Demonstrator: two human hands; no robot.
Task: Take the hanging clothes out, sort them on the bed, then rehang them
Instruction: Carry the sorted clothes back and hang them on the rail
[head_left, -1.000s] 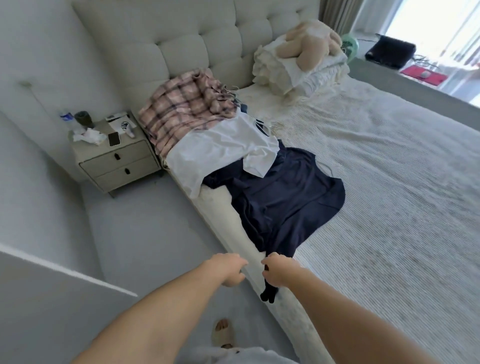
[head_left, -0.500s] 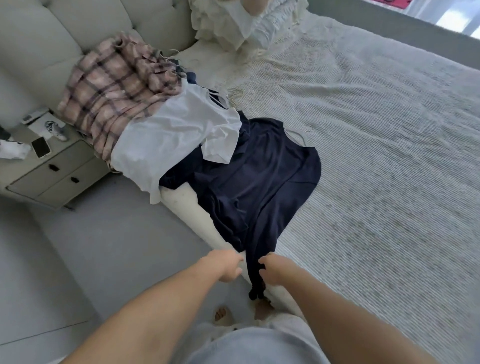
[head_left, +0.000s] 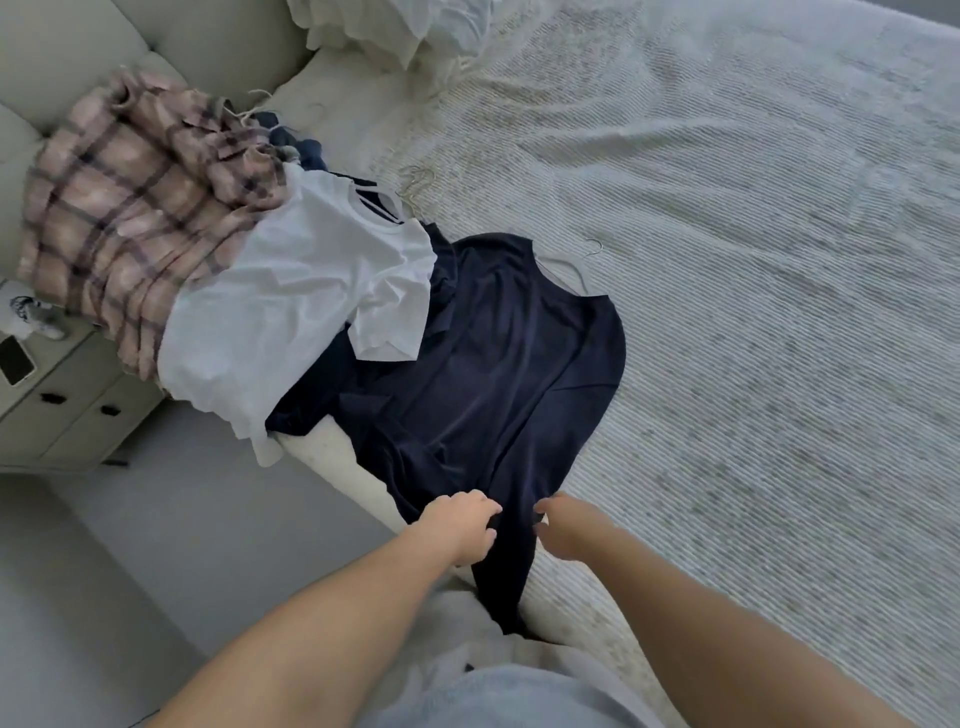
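Navy shirt (head_left: 498, 374) is lying flat at the bed (head_left: 753, 312) edge, both hands pinching its bunched hem: left hand (head_left: 460, 527) and right hand (head_left: 569, 527), fingers curled. White tee (head_left: 296, 306) and plaid shirt (head_left: 135, 208) are sitting beside it.

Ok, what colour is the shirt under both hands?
Dark navy shirt, plain, clearest in the head view.

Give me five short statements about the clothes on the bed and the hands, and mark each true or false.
1. Both hands are at the navy shirt's lower hem. True.
2. The white T-shirt lies on top of the plaid shirt. True.
3. The navy shirt is folded into a neat square. False: it lies spread out.
4. The left hand holds a phone. False: it touches navy fabric.
5. The right hand rests on the pillows. False: it is at the hem.
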